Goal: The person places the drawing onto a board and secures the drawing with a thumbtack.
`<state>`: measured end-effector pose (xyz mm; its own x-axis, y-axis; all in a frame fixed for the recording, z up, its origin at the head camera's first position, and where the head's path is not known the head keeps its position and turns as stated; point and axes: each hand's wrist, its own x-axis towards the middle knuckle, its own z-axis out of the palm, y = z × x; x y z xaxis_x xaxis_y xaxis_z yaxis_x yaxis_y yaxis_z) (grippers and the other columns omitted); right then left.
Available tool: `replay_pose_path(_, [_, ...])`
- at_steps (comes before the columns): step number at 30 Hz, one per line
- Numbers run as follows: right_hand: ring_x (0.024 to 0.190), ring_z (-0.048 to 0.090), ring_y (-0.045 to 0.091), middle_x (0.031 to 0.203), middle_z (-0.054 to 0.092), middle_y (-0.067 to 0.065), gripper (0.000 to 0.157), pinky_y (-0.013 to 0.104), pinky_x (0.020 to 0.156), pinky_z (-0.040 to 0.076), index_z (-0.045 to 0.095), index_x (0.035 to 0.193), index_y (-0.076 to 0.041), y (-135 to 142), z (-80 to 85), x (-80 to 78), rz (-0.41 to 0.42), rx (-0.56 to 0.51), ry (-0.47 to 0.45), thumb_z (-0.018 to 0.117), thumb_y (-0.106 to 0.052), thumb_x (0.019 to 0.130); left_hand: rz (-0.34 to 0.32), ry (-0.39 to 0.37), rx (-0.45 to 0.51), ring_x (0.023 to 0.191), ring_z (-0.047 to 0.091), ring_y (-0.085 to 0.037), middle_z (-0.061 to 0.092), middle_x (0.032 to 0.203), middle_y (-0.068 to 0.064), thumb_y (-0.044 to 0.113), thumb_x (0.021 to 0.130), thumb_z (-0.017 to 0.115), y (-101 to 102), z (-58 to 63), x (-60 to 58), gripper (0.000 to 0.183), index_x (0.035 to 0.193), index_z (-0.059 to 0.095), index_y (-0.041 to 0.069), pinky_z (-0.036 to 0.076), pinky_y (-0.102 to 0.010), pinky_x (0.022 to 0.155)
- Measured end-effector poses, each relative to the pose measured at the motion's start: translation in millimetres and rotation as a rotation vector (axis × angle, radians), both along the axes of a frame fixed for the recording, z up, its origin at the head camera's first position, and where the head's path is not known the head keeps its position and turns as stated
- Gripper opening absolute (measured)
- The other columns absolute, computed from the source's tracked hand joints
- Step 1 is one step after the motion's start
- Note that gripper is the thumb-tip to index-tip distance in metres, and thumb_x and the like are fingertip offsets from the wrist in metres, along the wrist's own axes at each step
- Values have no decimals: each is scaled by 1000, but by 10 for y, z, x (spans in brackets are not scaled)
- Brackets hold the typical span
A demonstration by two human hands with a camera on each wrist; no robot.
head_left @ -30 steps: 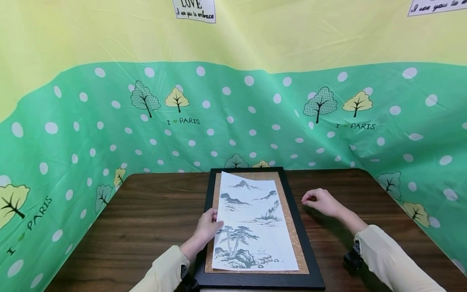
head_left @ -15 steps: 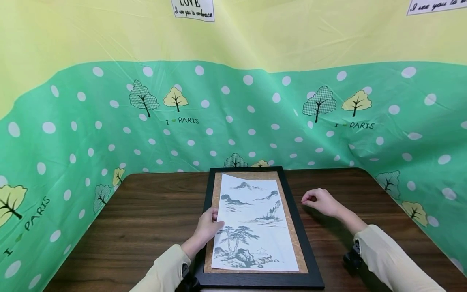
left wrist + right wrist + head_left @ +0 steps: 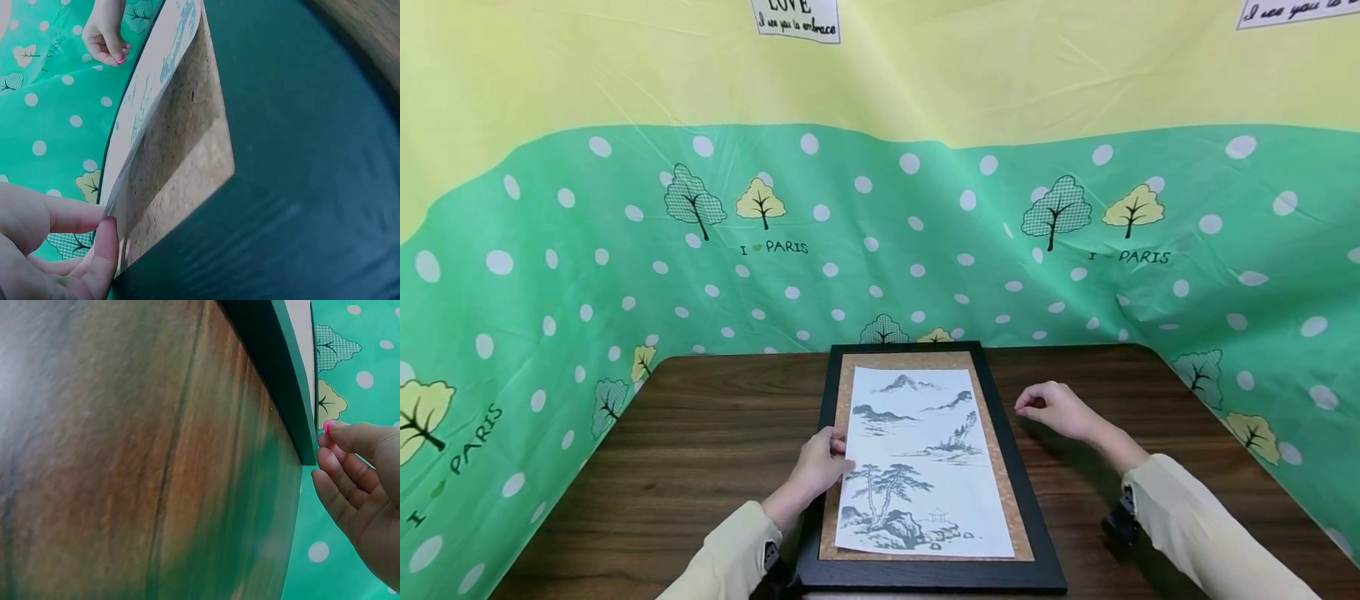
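Note:
A white paper print [image 3: 925, 500] with grey mountains and pine trees lies over a cork board [image 3: 1018, 533] in a black frame. My left hand [image 3: 820, 465] is at the paper's left edge; in the left wrist view its thumb and a finger pinch that edge, lifted off the cork. My right hand [image 3: 1063, 411] hovers right of the frame, above the table. Between its thumb and forefinger it pinches a small pink pushpin [image 3: 328, 426], mostly hidden by the fingertips.
The black frame [image 3: 932, 575] lies flat on a dark wooden table [image 3: 700, 467]. Behind and beside the table hangs a green and yellow cloth [image 3: 880, 225] with white dots and printed trees.
The paper's raised top left corner has sunk lower toward the board. My left hand has shifted slightly left, and my right hand slightly up and left.

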<state>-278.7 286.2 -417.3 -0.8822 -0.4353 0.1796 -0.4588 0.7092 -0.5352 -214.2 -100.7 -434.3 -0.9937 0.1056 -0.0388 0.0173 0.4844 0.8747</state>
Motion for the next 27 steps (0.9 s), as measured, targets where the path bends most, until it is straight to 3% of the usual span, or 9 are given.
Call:
replay_pose_path(4, [68,52,8,78,65,4,5,23,60,46,68,83,-3,-57,18,-27,12,-2,9,62,-2,83,-29,-1,10,75,55,-19,56,96,-17,-5,74,65,-45,22,22,49,118,45,-13,51,-28,54])
replay_pose_path(12, [67,53,8,76,65,2,4,23,60,46,68,83,0,-174,56,-104,26,-11,22,63,-1,82,-40,120,-65,69,52,-16,59,93,-15,-1,72,67,-246,47,-58,42,112,54,-10,45,-26,58])
replay_pose_path(18, [68,53,9,76,64,0,4,23,60,46,68,83,-1,-281,64,-174,39,-11,17,64,-1,81,-19,121,-81,81,56,-22,60,99,-15,1,75,68,-455,-1,-173,44,116,53,-7,48,-34,68])
replay_pose_path(27, [65,51,9,75,64,4,6,23,59,43,67,83,1,-482,109,-286,59,-2,15,62,0,82,-94,138,-166,97,55,-31,58,111,-16,4,73,71,-636,-115,-221,43,112,55,-5,45,-43,82])
